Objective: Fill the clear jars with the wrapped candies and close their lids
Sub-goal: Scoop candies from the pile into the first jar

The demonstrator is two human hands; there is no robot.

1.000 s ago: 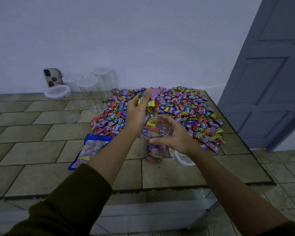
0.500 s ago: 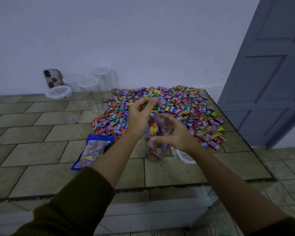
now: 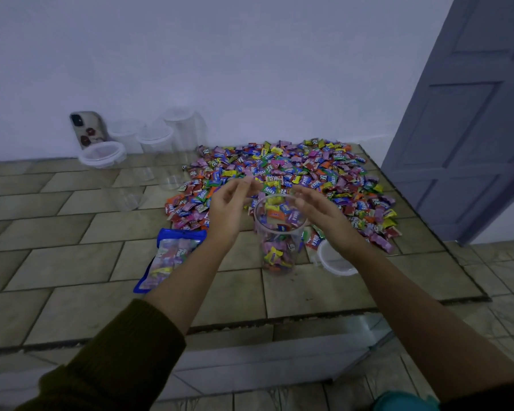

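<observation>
A clear jar (image 3: 278,247) stands upright on the tiled counter, partly filled with wrapped candies. Behind it spreads a wide pile of colourful wrapped candies (image 3: 303,173). My left hand (image 3: 230,207) hovers just left of the jar's rim, fingers apart and holding nothing. My right hand (image 3: 318,209) is at the rim's right side, fingers spread, apart from the jar as far as I can tell. A white lid (image 3: 334,261) lies on the counter right of the jar, partly under my right forearm.
A blue candy bag (image 3: 168,256) lies left of the jar. Several empty clear jars (image 3: 155,137) and a lidded tub (image 3: 103,154) stand by the back wall next to a phone (image 3: 86,129). The counter edge (image 3: 250,324) is near; a grey door (image 3: 472,114) stands at right.
My left hand dropped its candies into the jar and drew back to the left, fingers now apart. My right hand let go of the jar's rim and opened.
</observation>
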